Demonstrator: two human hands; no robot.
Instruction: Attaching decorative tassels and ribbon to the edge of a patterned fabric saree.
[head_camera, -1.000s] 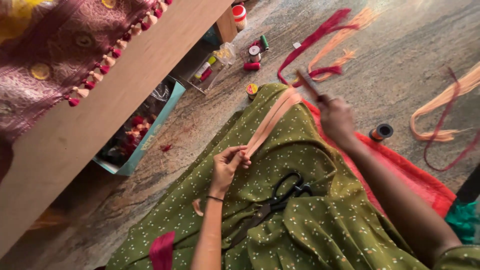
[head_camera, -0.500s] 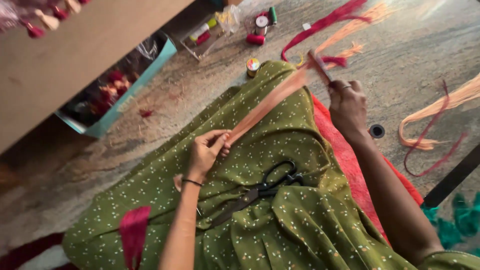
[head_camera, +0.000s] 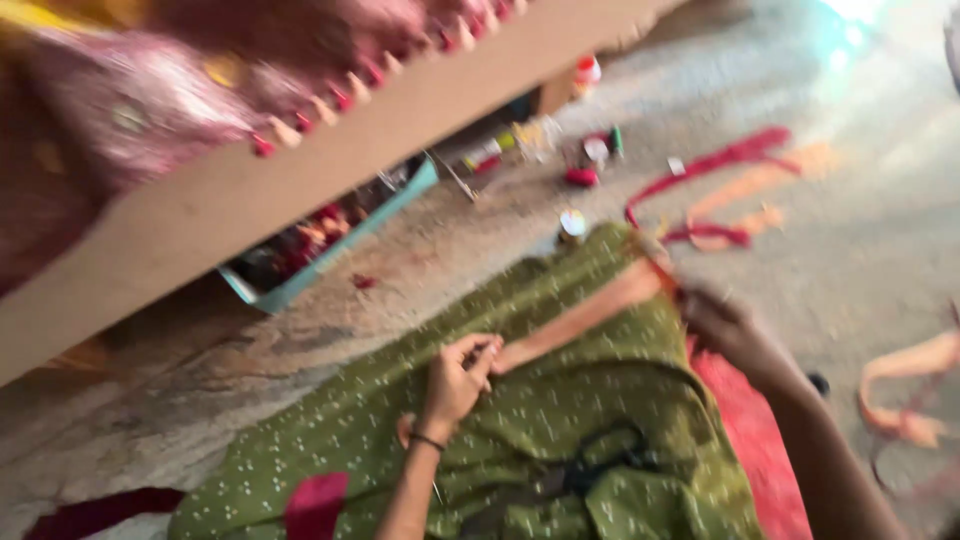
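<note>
While the green dotted cloth (head_camera: 560, 410) covers the person's lap, a peach fabric strip (head_camera: 585, 315) lies stretched taut across it between both hands. Left hand (head_camera: 455, 380), wrist bent, pinches the strip's near end. Right hand (head_camera: 730, 325), arm extended, closes on the far end, though blur hides the fingers. Black scissors (head_camera: 590, 470) rest smeared on the cloth.

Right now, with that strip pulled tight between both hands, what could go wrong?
1. The left hand and right hand stretch the peach strip taut over the green cloth; a harder pull could slip it from the pinch.
2. The scissors lie on the cloth near the left forearm; a shift might catch them.
3. The spool near the cloth's edge could get knocked away.
</note>
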